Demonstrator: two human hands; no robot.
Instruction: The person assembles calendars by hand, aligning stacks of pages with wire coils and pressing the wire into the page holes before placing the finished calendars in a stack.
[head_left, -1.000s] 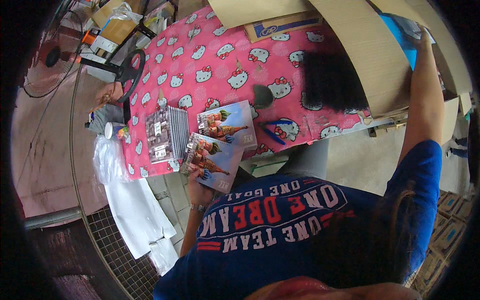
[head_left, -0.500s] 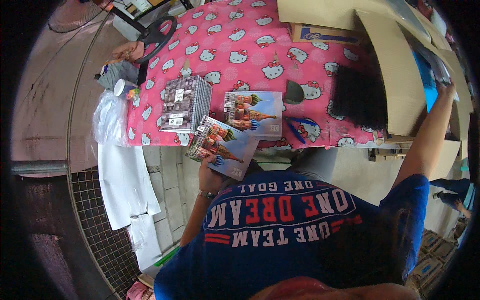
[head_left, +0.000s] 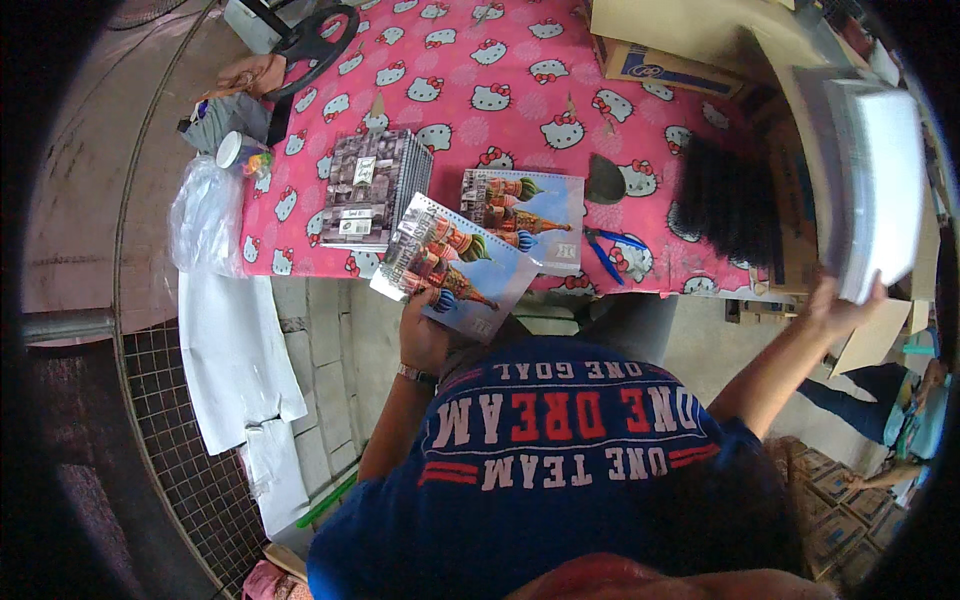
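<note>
My left hand (head_left: pixel 425 338) is closed on the lower edge of a notebook (head_left: pixel 460 268) with a colourful domed cathedral on its cover, tilted over the table's near edge. A matching notebook (head_left: pixel 545 222) lies flat just beyond it. At the right, my right hand (head_left: pixel 848 303) grips the lower end of a thick white stack of paper (head_left: pixel 885 185), held up beside the open carton and blurred by motion. To the left of the cathedral notebooks rests a pile of grey patterned spiral notebooks (head_left: pixel 370 185).
Blue-handled pliers (head_left: pixel 612 250) and a dark rounded piece (head_left: pixel 605 178) lie on the pink tablecloth (head_left: pixel 490 95). Further right are a black bristly bundle (head_left: pixel 722 205) and a cardboard carton (head_left: pixel 680 72). A cup (head_left: pixel 240 152) stands by a plastic bag (head_left: pixel 208 220). Another person (head_left: pixel 905 410) is at far right.
My right hand has come out of the carton at the right, bringing up the white stack of paper. The left hand still holds its notebook, moved only slightly.
</note>
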